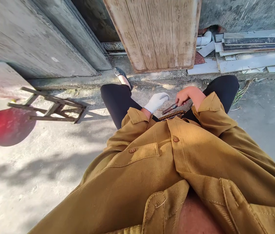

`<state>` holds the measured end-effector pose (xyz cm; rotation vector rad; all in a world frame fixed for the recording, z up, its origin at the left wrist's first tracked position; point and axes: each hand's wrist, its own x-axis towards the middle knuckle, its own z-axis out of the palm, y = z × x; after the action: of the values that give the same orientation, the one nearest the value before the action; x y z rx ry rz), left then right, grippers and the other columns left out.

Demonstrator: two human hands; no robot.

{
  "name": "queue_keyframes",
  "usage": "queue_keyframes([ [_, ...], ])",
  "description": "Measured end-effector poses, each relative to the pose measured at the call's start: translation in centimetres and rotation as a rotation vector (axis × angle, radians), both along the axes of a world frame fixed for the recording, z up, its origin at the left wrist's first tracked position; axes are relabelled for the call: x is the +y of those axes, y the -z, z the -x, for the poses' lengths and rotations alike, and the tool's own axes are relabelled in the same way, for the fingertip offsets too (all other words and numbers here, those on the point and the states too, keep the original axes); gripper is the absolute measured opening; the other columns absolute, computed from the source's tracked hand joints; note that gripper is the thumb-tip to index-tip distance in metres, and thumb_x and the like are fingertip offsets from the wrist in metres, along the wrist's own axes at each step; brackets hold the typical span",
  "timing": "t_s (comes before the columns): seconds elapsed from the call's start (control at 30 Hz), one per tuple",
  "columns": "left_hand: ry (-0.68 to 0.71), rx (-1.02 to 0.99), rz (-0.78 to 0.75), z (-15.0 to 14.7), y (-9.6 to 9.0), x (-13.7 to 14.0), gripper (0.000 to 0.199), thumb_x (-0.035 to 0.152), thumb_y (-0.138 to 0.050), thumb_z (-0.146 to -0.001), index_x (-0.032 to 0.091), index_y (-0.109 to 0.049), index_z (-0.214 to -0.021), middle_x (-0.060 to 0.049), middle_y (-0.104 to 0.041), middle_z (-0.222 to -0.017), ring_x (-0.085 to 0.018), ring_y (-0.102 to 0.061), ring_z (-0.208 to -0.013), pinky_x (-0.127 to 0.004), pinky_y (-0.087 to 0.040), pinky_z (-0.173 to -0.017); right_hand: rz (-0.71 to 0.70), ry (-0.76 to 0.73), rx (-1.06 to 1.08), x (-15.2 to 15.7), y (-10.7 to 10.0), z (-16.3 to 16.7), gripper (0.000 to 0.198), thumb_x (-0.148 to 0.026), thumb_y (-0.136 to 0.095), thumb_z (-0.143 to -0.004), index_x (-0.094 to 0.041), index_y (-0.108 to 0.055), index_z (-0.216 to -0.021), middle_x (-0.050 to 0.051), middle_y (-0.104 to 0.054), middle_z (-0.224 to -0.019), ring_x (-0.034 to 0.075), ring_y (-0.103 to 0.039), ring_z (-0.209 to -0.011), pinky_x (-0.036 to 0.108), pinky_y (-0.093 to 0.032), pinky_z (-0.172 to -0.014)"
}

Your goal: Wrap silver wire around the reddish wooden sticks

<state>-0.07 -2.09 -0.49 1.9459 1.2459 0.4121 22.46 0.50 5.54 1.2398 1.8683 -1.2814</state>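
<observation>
A: Right hand (pixel 182 96)?
B: Bare, fingers clamped on a slim hand tool (pixel 169 109). Tool sits above the lap, brown end angled toward the left hand's side. Exact kind: can't tell.
A: Left hand (pixel 156 101)?
B: In a white glove, presumably protection, being just beside the tool. Fingers close together, curved; can't tell whether they pinch anything beneath.
A: Why so low?
B: Knees (pixel 113 96) spread, which likely gives both hands room. Yellow-and-black striped piece (pixel 174 115) lies at the lap, close below the tool.
A: Surroundings?
B: Plank panel (pixel 162 35) ahead, wooden frame (pixel 54 105) off left. Flat strips (pixel 254 60) stacked along the wall, probably to spare floor.
</observation>
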Motion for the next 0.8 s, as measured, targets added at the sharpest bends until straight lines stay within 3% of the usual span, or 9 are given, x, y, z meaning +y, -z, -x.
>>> queue_keyframes([
  [0.13, -0.112, -0.163, 0.104, 0.4, 0.4, 0.3, 0.016, 0.021, -0.064, -0.099, 0.015, -0.078, -0.095, -0.012, -0.083, -0.096, -0.023, -0.073, -0.091, -0.033, -0.062, -0.090, -0.009, 0.123, 0.396, -0.1, -1.6, -0.8, 0.024, -0.026, -0.089, -0.096, -0.017, -0.074, -0.081, -0.002, -0.067, -0.072, 0.012, -0.055, -0.066, 0.025, -0.048, -0.073],
  [0.23, -0.147, -0.300, 0.192, 0.4, 0.6, 0.3, 0.015, 0.022, -0.061, -0.100, 0.017, -0.074, -0.093, -0.005, -0.071, -0.075, -0.018, -0.064, -0.071, -0.027, -0.055, -0.069, -0.225, 0.492, 0.694, 0.0, -2.7, -1.9, 0.025, -0.027, -0.086, -0.100, -0.018, -0.068, -0.085, -0.001, -0.065, -0.075, 0.012, -0.052, -0.066, 0.023, -0.046, -0.067],
  [0.3, -0.144, -0.347, 0.232, 0.1, 0.5, 0.1, 0.016, 0.020, -0.058, -0.100, 0.018, -0.073, -0.094, -0.001, -0.064, -0.070, -0.015, -0.059, -0.064, -0.025, -0.051, -0.065, -0.341, 0.742, 0.837, 0.2, -2.9, -2.2, 0.023, -0.029, -0.084, -0.104, -0.019, -0.066, -0.092, -0.002, -0.061, -0.075, 0.012, -0.051, -0.065, 0.022, -0.045, -0.063],
  [0.4, -0.076, -0.292, 0.267, -0.3, 0.1, -0.4, 0.017, 0.019, -0.057, -0.098, 0.018, -0.072, -0.093, 0.001, -0.059, -0.065, -0.014, -0.054, -0.060, -0.025, -0.045, -0.062, -0.372, 0.962, 0.882, 0.5, -2.2, -1.8, 0.023, -0.029, -0.081, -0.108, -0.019, -0.063, -0.098, -0.002, -0.058, -0.074, 0.012, -0.050, -0.063, 0.020, -0.045, -0.059],
  [0.47, -0.007, -0.246, 0.279, -0.4, -0.4, -0.8, 0.017, 0.021, -0.057, -0.098, 0.018, -0.073, -0.092, 0.002, -0.057, -0.062, -0.015, -0.051, -0.058, -0.026, -0.043, -0.061, -0.375, 1.021, 0.766, 0.8, -1.5, -1.3, 0.024, -0.024, -0.077, -0.111, -0.019, -0.060, -0.094, -0.001, -0.058, -0.075, 0.011, -0.050, -0.062, 0.020, -0.045, -0.059],
  [0.57, 0.062, -0.221, 0.266, -0.3, -1.1, -1.2, 0.020, 0.025, -0.057, -0.097, 0.018, -0.076, -0.093, 0.003, -0.054, -0.061, -0.015, -0.049, -0.058, -0.027, -0.042, -0.062, -0.519, 0.917, 0.452, 1.3, -0.3, -0.8, 0.021, -0.015, -0.068, -0.113, -0.017, -0.064, -0.092, 0.006, -0.068, -0.084, 0.016, -0.063, -0.071, 0.025, -0.051, -0.069],
  [0.67, 0.044, -0.176, 0.212, 0.0, -1.7, -1.2, 0.022, 0.027, -0.058, -0.096, 0.017, -0.077, -0.093, 0.003, -0.057, -0.064, -0.016, -0.051, -0.060, -0.028, -0.044, -0.064, -0.703, 0.568, 0.095, 1.5, 0.3, -0.6, 0.011, -0.015, -0.071, -0.108, -0.013, -0.078, -0.100, 0.017, -0.080, -0.103, 0.028, -0.077, -0.101, 0.032, -0.056, -0.089],
  [0.73, -0.002, -0.154, 0.162, 0.2, -2.0, -1.0, 0.022, 0.027, -0.058, -0.096, 0.016, -0.076, -0.091, 0.002, -0.060, -0.068, -0.016, -0.052, -0.063, -0.028, -0.045, -0.067, -0.667, 0.353, -0.069, 1.4, 0.5, -0.6, 0.005, -0.016, -0.080, -0.103, -0.013, -0.084, -0.104, 0.020, -0.083, -0.108, 0.032, -0.079, -0.109, 0.035, -0.057, -0.095],
  [0.8, -0.033, -0.151, 0.110, 0.4, -2.1, -0.8, 0.021, 0.026, -0.058, -0.095, 0.016, -0.075, -0.089, 0.001, -0.063, -0.071, -0.016, -0.053, -0.065, -0.028, -0.047, -0.070, -0.520, 0.220, -0.127, 1.2, 0.7, -0.6, 0.006, -0.018, -0.088, -0.097, -0.015, -0.087, -0.102, 0.017, -0.083, -0.099, 0.031, -0.079, -0.098, 0.036, -0.058, -0.089],
])
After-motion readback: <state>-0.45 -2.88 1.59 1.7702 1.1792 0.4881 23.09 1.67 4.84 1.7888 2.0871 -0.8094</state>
